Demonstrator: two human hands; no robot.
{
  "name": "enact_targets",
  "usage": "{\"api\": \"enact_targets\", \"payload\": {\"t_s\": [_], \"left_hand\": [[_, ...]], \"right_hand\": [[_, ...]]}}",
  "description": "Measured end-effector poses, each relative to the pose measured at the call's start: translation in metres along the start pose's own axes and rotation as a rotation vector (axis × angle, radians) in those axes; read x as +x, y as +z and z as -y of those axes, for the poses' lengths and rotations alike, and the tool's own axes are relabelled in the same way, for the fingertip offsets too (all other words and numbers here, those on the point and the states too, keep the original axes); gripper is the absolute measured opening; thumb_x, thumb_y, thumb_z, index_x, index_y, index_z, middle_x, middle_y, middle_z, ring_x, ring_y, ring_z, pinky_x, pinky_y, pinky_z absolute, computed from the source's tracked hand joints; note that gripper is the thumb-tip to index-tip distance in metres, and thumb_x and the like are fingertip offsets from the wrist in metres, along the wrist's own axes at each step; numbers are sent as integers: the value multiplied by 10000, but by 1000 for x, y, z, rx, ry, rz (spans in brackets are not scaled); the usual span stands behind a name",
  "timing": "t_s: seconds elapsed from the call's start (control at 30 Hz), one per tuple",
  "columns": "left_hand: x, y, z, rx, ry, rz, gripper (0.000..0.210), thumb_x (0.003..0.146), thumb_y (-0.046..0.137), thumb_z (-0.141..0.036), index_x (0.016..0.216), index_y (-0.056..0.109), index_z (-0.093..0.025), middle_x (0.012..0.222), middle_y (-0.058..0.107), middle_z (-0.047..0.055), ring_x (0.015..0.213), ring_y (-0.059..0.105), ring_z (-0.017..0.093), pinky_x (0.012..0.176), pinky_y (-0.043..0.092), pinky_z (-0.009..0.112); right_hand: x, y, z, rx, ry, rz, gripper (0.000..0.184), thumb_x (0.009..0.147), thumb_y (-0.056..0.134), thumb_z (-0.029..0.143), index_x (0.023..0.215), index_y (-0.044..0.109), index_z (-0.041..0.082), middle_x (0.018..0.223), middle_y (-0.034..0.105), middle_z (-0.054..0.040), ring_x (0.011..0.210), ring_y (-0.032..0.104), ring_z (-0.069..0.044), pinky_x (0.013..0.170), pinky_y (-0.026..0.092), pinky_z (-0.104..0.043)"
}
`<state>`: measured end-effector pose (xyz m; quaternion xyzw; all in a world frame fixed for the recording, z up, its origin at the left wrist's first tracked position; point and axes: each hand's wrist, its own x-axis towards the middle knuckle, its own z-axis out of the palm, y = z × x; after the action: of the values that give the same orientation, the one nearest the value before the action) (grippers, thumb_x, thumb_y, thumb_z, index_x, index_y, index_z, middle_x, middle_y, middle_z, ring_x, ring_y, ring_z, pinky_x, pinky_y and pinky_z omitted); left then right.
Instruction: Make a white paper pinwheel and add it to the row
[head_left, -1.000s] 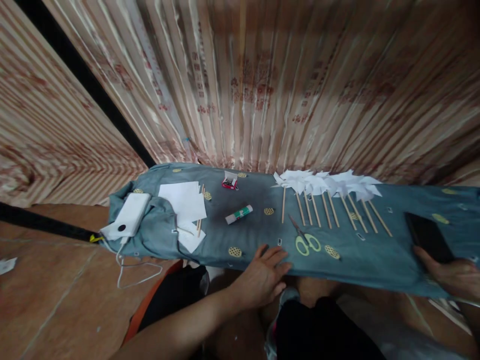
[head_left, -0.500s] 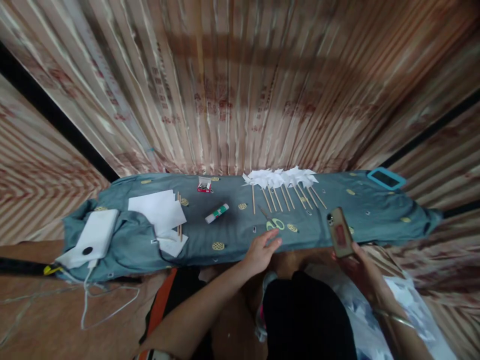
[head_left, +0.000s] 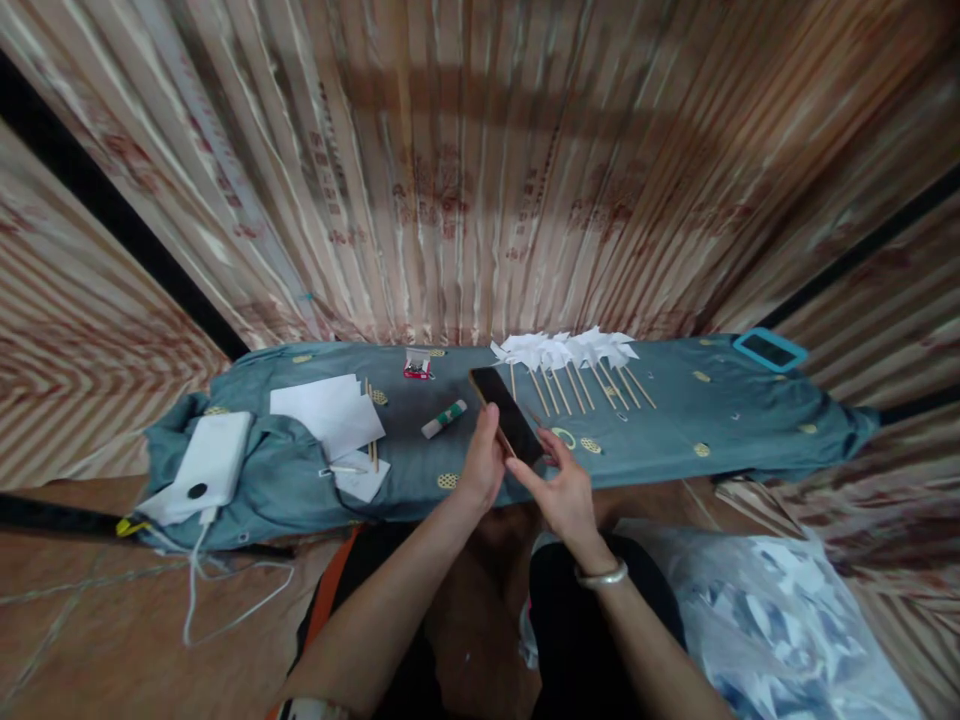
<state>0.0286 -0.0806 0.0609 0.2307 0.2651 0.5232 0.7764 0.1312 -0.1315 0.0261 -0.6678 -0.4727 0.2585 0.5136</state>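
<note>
A phone [head_left: 507, 408] with a dark screen is held between my two hands over the front of the cloth-covered table. My left hand [head_left: 484, 462] grips its lower left side. My right hand [head_left: 562, 492] closes on its lower right corner, thumb near the screen's bottom edge. Scissors [head_left: 562, 438] with light green handles lie just past my right hand, partly hidden by the phone and hand. Behind the phone, a row of white paper pinwheels [head_left: 574, 350] on wooden sticks rests on the cloth. To the left lies a green and white glue stick [head_left: 444, 418].
White paper sheets [head_left: 330, 410] and wooden sticks [head_left: 373, 425] lie left, with a small red box [head_left: 417, 364] behind. A white power bank [head_left: 217, 460] with a cable sits at the far left. A blue-framed device [head_left: 770, 350] lies far right; a plastic bag [head_left: 780, 620] stands below.
My right hand has brought the phone from the right to the middle and turned its screen upward. My left hand, empty before, has moved slightly left and taken hold of the phone.
</note>
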Motion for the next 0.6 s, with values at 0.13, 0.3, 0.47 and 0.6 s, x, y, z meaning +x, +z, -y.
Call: {"api": "enact_targets", "payload": {"t_s": [0.13,0.3,0.47,0.6], "left_hand": [[0,-9,-26,-101,86,-39,402,940,474,-441,1193,626,-167,1202,687,74,1194,596,212,1033,444,338],[3,-23,-46,-75,193,-143,363,976,408,-389,1130,662,-179,1152,712,52,1240,564,196,1062,421,322],[2,-33,-44,-4,111,-145,454,949,432,-481,1216,624,-169,1149,711,72,1155,621,228,1012,470,368],[-3,-31,-35,47,-50,-113,512,959,373,-513,1239,605,-152,1055,732,91,989,694,235,888,545,372]], "right_hand": [[0,24,11,-247,-257,27,740,729,711,552,1316,525,140,1263,615,-189,1186,553,-340,1023,414,-544],[-3,36,13,-116,-259,130,760,725,728,536,1353,480,186,1279,602,-163,1152,571,-313,1009,435,-512],[2,31,-7,357,123,280,520,770,662,579,1134,608,211,949,695,-59,786,644,-192,752,543,-352],[4,23,-19,604,336,521,378,756,681,576,874,662,217,787,680,-12,651,640,-158,568,505,-269]]}}
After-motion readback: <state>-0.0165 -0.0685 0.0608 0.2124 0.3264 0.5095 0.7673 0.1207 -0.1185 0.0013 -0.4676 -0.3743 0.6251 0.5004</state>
